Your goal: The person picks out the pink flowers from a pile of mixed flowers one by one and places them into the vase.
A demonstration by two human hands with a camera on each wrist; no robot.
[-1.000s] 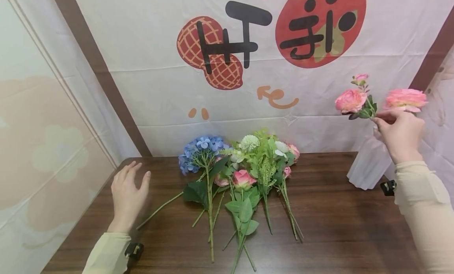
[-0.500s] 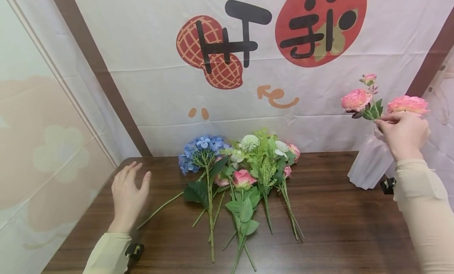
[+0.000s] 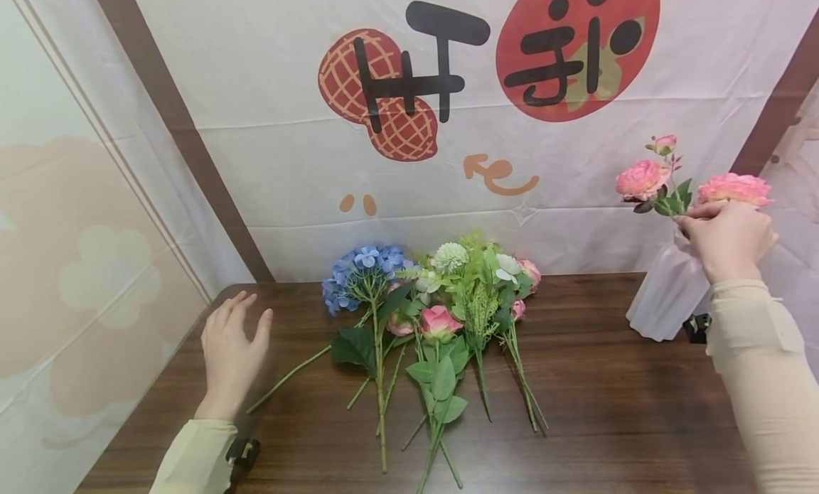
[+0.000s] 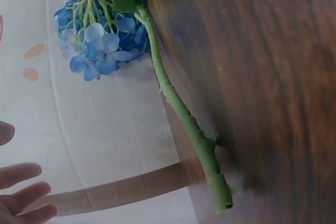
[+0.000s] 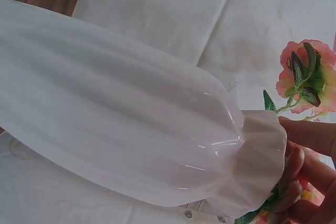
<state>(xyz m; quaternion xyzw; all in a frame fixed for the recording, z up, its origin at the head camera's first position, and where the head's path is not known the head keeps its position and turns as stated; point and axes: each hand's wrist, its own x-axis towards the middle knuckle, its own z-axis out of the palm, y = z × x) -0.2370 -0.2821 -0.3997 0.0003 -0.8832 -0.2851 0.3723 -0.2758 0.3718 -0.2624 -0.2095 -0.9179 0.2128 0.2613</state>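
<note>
At the right, my right hand (image 3: 736, 242) pinches the stem of a pink flower spray (image 3: 643, 180) just above the mouth of a white fluted vase (image 3: 665, 291). The stem's lower end is hidden. Behind the hand shows a large pink bloom (image 3: 736, 188). In the right wrist view, fingertips (image 5: 310, 135) lie close by the vase's ruffled rim (image 5: 262, 161). My left hand (image 3: 233, 352) holds nothing, fingers spread and relaxed at the table's left side. Nearest to it is a green stem (image 4: 178, 114) lying beside a blue hydrangea (image 3: 365, 274).
Several artificial flowers lie mid-table on the brown wooden table (image 3: 595, 380): a pink rose (image 3: 439, 325), a white pompom flower (image 3: 451, 257) and green sprigs (image 3: 478, 309). Their stems point to the front edge. A printed cloth (image 3: 288, 174) hangs behind.
My right hand has shifted slightly right and down, carrying the pink flower spray closer over the vase. The large pink bloom sits a little lower. My left hand has stayed still.
</note>
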